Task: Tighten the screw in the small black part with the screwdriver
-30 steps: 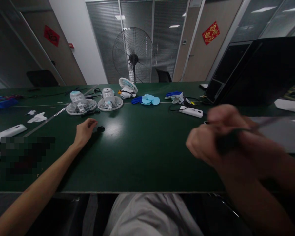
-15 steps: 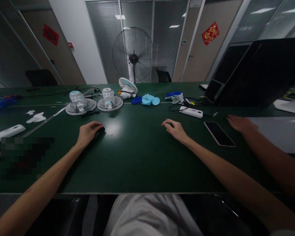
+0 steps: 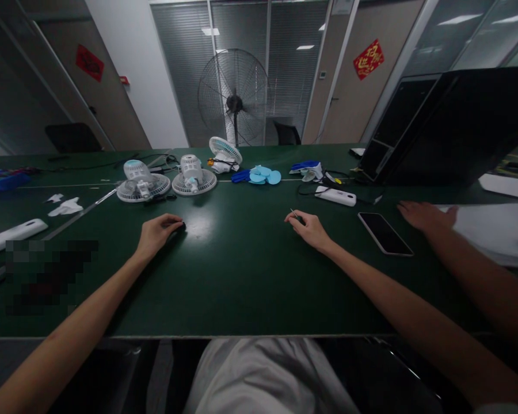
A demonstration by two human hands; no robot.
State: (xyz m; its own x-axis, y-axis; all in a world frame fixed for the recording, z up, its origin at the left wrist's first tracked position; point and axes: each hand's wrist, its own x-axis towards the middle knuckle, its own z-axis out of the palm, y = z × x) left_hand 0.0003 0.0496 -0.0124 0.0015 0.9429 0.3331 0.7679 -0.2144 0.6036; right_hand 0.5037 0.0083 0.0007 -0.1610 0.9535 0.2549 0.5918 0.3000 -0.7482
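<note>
My left grip (image 3: 159, 231) pinches a black part (image 3: 183, 226); my right grip (image 3: 309, 228) holds a tool (image 3: 301, 219). Slack fingers could drop either.

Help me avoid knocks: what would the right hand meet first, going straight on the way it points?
The right hand would probably meet the dark-blue item first, beside the light-blue fan blade; depth is unclear, so it might touch the blade instead.

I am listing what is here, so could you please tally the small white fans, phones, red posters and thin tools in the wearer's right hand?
Small white fans: 3
Phone: 1
Red posters: 2
Thin tool in the wearer's right hand: 1
Total: 7
</note>
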